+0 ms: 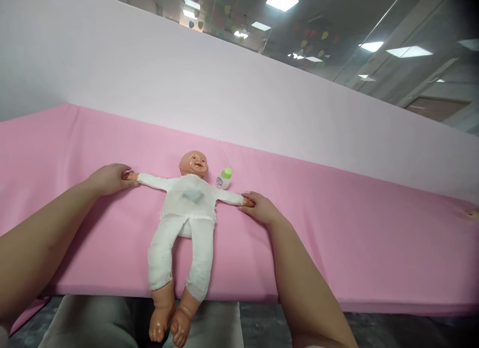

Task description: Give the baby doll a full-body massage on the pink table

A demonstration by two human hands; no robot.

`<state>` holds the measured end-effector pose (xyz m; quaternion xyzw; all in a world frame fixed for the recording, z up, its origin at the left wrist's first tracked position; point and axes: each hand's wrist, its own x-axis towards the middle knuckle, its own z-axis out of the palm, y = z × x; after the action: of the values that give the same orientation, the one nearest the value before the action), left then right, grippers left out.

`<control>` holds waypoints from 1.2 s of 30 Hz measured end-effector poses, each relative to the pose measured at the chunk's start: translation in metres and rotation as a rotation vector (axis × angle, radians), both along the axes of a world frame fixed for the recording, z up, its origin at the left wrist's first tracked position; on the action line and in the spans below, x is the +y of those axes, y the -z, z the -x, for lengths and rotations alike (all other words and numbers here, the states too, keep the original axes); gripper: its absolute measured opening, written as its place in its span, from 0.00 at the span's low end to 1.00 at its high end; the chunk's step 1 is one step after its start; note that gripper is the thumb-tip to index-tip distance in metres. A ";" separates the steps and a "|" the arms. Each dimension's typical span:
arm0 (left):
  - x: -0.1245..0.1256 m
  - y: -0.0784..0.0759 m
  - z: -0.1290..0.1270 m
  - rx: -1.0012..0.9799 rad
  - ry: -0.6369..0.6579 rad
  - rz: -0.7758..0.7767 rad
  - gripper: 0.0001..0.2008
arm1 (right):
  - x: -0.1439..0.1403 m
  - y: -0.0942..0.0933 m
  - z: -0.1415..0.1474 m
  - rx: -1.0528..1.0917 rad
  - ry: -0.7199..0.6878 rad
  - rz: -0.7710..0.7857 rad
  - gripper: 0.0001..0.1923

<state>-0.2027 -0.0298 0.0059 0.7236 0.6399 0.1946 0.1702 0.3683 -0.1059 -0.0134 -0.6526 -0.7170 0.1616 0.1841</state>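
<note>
As seen from the head camera, doll (pixel 189 203) flat on its back on the pink mat (pixel 337 238), arms stretched straight out to both sides, white suit on, bare feet hanging off the near edge. Left hand (pixel 109 179) closed lightly over the doll's one small hand, fingers curled around it, pinning it to the mat. Right hand (pixel 262 207) pinching the other small hand between thumb and fingertips, a narrow grip, wrist low on the mat. Both arms pulled out level, body centred between them. Risk from here, as a judgement: legs already past the edge, so any tug toward the near side could slide the whole doll off; grip only on the tiny hands, so a slip on either side would probably let that arm flop back. Uneven pull could also twist the torso or ride the loose suit up at the shoulders. Round about: small bottle (pixel 224 179) with a green cap lying just beside the doll's head and shoulder, near the right-hand arm, close enough to be knocked and rolled if that arm swings up. Pale wall panel (pixel 187 79) rising behind the mat, closing off the far side. Grey-clad knees (pixel 86 323) below the mat edge, right under the dangling feet. Ceiling lights and hanging coloured shapes above the panel, too far and small to matter. Nothing lying between the hands and the doll; only the bottle crowds the space.
</note>
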 end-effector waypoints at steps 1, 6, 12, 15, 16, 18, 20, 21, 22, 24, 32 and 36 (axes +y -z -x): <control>0.002 0.000 0.004 0.005 -0.014 0.034 0.29 | 0.000 -0.001 -0.006 0.046 0.019 0.016 0.30; -0.008 -0.012 -0.004 -0.056 -0.127 0.024 0.29 | 0.001 -0.003 -0.010 0.290 0.123 -0.043 0.28; -0.021 -0.021 -0.023 -0.543 -0.132 0.081 0.30 | 0.001 0.000 0.002 0.790 0.080 0.071 0.28; -0.016 -0.013 -0.023 -0.811 -0.129 0.133 0.32 | 0.003 0.002 0.003 1.007 0.066 0.145 0.37; -0.014 -0.010 -0.023 -0.880 -0.139 0.147 0.32 | 0.004 0.002 0.002 1.067 0.069 0.165 0.38; -0.011 -0.006 -0.022 -0.970 -0.170 0.174 0.29 | 0.005 0.001 0.002 1.172 0.101 0.166 0.36; -0.010 -0.006 -0.023 -0.990 -0.202 0.203 0.27 | 0.006 0.000 0.001 1.242 0.130 0.140 0.34; -0.010 -0.006 -0.023 -0.979 -0.208 0.214 0.26 | 0.007 0.000 0.001 1.261 0.128 0.127 0.35; -0.009 -0.006 -0.023 -0.960 -0.207 0.219 0.24 | 0.007 0.000 0.002 1.271 0.118 0.118 0.36; -0.009 -0.004 -0.022 -0.911 -0.198 0.201 0.22 | 0.007 0.000 0.002 1.279 0.103 0.115 0.34; -0.008 -0.001 -0.018 -0.870 -0.198 0.172 0.19 | 0.008 0.004 0.004 1.241 0.175 0.146 0.25; -0.009 -0.002 -0.020 -0.856 -0.203 0.141 0.15 | 0.009 0.005 0.010 1.200 0.230 0.118 0.23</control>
<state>-0.1823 -0.0392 0.0081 0.4978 0.5914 0.4484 0.4488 0.3581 -0.0973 -0.0182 -0.5301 -0.4031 0.5194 0.5355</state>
